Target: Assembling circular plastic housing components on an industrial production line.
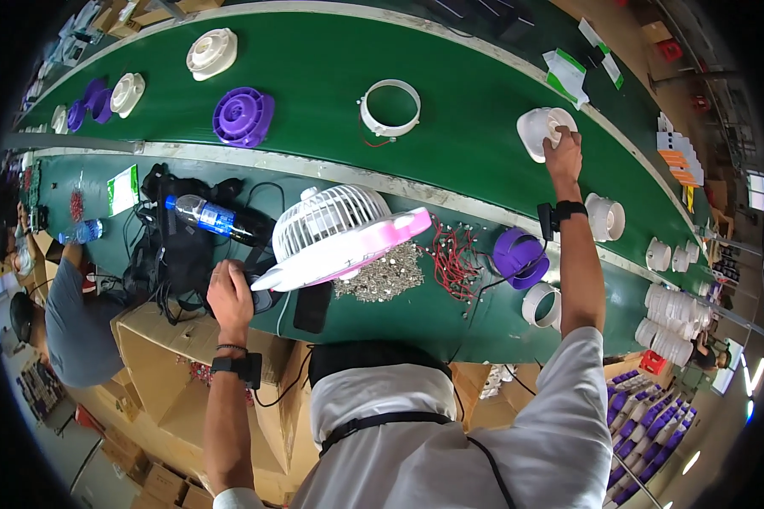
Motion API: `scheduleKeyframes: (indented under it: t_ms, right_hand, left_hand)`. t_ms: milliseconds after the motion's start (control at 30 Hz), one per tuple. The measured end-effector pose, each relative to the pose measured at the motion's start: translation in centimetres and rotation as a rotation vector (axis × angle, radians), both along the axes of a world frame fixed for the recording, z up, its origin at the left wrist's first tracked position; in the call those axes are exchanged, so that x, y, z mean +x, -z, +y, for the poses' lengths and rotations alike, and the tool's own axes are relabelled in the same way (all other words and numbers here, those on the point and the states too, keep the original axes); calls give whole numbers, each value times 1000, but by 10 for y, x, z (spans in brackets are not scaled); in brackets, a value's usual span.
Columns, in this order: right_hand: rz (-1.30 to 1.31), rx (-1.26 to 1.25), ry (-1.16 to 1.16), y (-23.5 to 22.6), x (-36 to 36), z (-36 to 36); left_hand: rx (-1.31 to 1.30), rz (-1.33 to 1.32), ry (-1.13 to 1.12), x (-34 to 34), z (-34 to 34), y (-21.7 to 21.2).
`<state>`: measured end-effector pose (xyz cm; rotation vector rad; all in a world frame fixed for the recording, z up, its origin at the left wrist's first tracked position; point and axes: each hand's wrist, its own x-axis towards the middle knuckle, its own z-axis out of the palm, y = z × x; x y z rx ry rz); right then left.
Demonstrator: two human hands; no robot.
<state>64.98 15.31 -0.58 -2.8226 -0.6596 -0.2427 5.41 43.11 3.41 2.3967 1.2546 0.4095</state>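
Observation:
My right hand [564, 159] reaches out over the green conveyor belt, its fingers closed on the round hub of a white plastic fan housing [530, 134]. My left hand [230, 299] is at the near edge of the bench with curled fingers, and what is in them, if anything, is hidden. Beside it stands a pink and white fan [335, 233] with a white grille, its narrow end close to my fingers. A dark phone [313, 306] lies below the fan. Past the fan are a heap of small metal parts [382, 276] and a bundle of red wires [455, 261].
The belt [314, 93] carries a purple housing [244, 117], a white ring [390, 108] and more housings. Purple [519, 258] and white rings [542, 305] sit near my right forearm. A dark bottle [221, 219] rests on a black bag [174, 263]. Another person [81, 322] sits at left.

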Motion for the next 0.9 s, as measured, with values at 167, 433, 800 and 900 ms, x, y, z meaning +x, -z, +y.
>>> scheduleKeyframes:
  t_ms: [167,433,800,900]
  right_hand:
    - [378,222,-437,-5,-69,79]
    - [452,114,-945,53,-197,161]
    - [570,-8,-728,53,-205,141]
    - [1009,151,-542,33,-204,134]
  left_hand:
    - [6,-13,6,-1,0,-2]
    - [28,-26,9,3,-1,1]
    - [46,-27,-17,1,3,0]
    - [77,-2,-52,1,2,1]
